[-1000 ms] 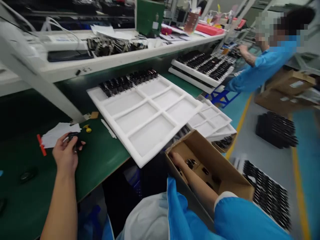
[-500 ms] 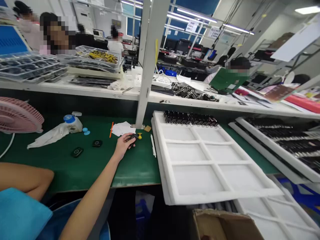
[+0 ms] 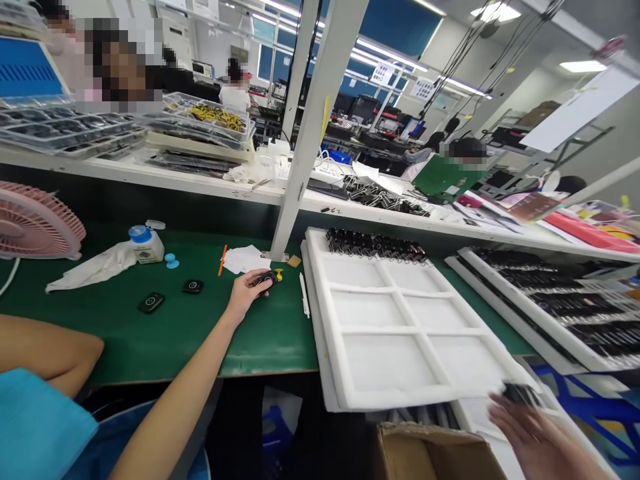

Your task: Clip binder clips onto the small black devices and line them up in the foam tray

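My left hand (image 3: 249,293) is closed around a small black device (image 3: 267,279) with a round mark on its face, just above the green mat. Beside the fingertips lies a small yellow piece (image 3: 279,274). Two similar black devices, one nearer (image 3: 151,303) and one farther (image 3: 193,286), rest to the left. At lower right, my right hand (image 3: 533,423) is blurred by motion beside the foam tray's near corner. Its fingers are around a dark object (image 3: 521,393) whose kind is too smeared to make out.
A white foam tray (image 3: 380,339) with black binder clips (image 3: 375,245) along its far end overhangs the mat's edge. Below it stands an open cardboard box (image 3: 435,453). Another loaded tray (image 3: 530,313) is at right. A pink fan (image 3: 37,223), white bottle (image 3: 147,245) and a neighbour's elbow (image 3: 75,353) are left.
My right hand has come into view at lower right with a dark object. My left hand keeps the black device in nearly the same place. The whole view has shifted slightly.
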`<move>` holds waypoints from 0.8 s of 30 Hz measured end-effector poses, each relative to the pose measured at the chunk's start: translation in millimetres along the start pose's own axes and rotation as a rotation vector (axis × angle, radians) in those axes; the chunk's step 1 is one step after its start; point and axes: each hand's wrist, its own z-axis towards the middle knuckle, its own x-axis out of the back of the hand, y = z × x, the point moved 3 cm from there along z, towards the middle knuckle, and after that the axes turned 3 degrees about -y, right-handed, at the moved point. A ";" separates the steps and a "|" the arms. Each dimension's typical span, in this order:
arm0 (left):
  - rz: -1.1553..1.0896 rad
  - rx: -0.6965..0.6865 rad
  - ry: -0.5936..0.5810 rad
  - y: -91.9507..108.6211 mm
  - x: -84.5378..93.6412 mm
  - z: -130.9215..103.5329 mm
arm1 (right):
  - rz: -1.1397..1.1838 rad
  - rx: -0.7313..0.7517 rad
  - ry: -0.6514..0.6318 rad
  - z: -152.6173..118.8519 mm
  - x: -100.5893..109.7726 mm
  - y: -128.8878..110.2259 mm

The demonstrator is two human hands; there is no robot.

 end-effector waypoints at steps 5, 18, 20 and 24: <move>0.001 -0.015 -0.029 2.4 -0.3 -2.5 | -0.073 0.064 -0.571 9.9 -157.1 -74.6; -0.085 0.039 -0.153 4.4 1.8 -8.6 | -0.247 0.116 -1.222 4.9 -386.0 -76.0; -0.091 0.037 -0.186 5.6 1.6 -10.0 | -0.294 0.222 -1.270 5.5 -383.1 -72.0; -0.060 0.013 -0.236 9.5 -1.4 -13.3 | -0.349 0.304 -1.353 3.6 -374.6 -70.7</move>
